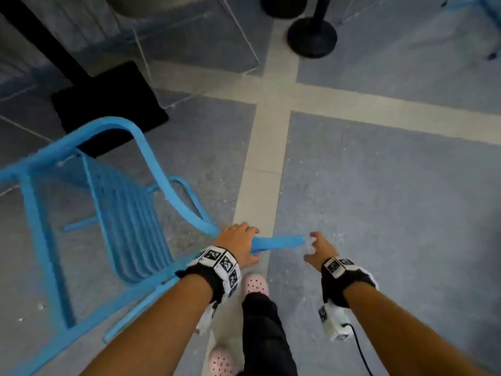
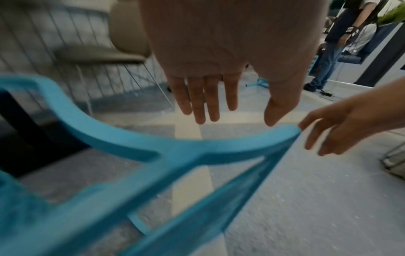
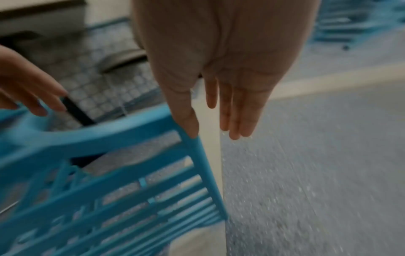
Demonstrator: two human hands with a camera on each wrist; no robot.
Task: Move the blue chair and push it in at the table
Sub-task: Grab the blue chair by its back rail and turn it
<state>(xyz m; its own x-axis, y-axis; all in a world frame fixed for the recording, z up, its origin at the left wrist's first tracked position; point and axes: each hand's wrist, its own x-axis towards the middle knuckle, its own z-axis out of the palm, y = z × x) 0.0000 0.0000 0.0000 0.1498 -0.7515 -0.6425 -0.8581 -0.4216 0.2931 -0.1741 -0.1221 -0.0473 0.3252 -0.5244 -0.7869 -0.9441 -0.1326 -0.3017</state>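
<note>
The blue chair [image 1: 127, 213] of slatted metal stands tilted at my lower left, its curved top rail [image 2: 153, 145] towards me. My left hand [image 1: 238, 240] lies over that rail with the thumb on the near side. In the left wrist view its fingers [image 2: 210, 97] are straight above the rail and not curled round it. My right hand [image 1: 317, 248] is spread at the rail's right end, and its thumb [image 3: 186, 121] touches the chair's corner [image 3: 192, 138]. The table's black column and square base [image 1: 108, 101] stand just beyond the chair.
A wire-legged chair with a beige seat [image 1: 189, 36] stands behind the table base. A black stanchion foot [image 1: 311, 36] is at the top middle and another blue chair [image 1: 485, 12] at the top right. A person [image 2: 335, 52] stands farther off. My pink clogs [image 1: 254, 283] are below my hands.
</note>
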